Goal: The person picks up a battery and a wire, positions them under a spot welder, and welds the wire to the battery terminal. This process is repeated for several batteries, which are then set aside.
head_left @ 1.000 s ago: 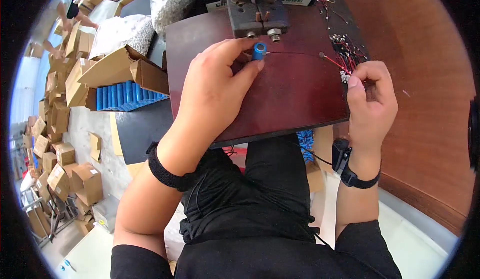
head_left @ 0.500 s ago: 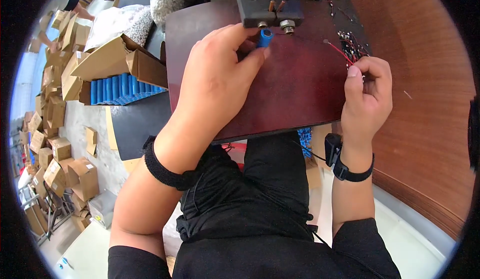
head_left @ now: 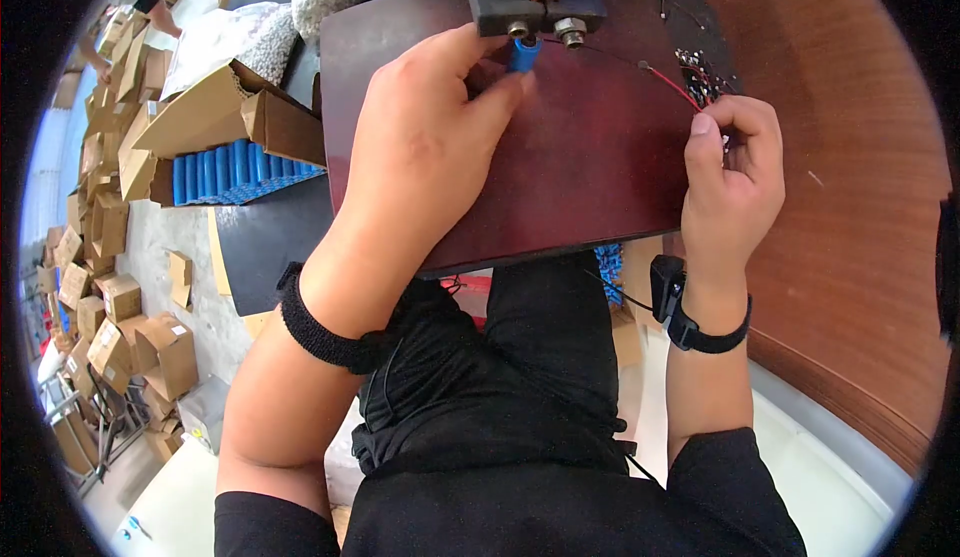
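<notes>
Between the thumb and fingers of my left hand is a blue cylindrical battery cell. Its upper end is right under the electrodes of a spot welding machine; whether it touches them I cannot tell. My right hand pinches a thin red wire off to the right, with a small metal tab at the wire's free end. Beneath both hands lies a dark red work board.
A cardboard box of blue cells stands at the left, with bags of small white parts behind it. More wire leads lie beyond my right hand. A wooden panel borders the right. Another person's limbs show far left.
My left hand has moved slightly away from me with the cell, closer under the electrodes. The right hand keeps its pinch on the wire. The whole view has shifted a little.
</notes>
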The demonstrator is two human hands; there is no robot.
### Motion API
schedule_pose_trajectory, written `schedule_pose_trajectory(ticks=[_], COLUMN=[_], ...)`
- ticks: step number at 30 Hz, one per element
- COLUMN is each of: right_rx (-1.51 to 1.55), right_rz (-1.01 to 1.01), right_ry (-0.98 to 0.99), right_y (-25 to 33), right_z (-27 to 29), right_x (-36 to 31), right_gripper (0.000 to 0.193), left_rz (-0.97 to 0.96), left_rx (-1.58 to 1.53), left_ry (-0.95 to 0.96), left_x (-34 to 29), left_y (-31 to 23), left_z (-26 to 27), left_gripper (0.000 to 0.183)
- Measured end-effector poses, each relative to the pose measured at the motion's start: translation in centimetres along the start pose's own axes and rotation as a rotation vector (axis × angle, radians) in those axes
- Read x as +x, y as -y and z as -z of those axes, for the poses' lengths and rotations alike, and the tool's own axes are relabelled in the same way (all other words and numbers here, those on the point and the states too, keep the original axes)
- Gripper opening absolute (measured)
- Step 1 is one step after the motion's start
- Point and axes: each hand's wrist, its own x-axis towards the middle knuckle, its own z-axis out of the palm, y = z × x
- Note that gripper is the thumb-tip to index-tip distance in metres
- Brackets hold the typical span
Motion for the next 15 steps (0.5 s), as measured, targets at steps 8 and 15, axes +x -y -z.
schedule_pose_trajectory(ticks=[8, 15], right_rx=[-0.042, 0.036], right_rz=[0.012, 0.021], right_ry=[0.007, 0.045], right_y=[0.0, 0.1], right_z=[0.1, 0.1], right_x=[0.0, 0.1], right_gripper=[0.010, 0.008], left_rz=[0.000, -0.047], left_rx=[-0.011, 0.003], left_ry=[0.002, -0.026], left_x=[0.1, 0.0], left_y=[0.4, 1.0], left_z=[-0.2, -0.5], left_gripper=[0.028, 0.023])
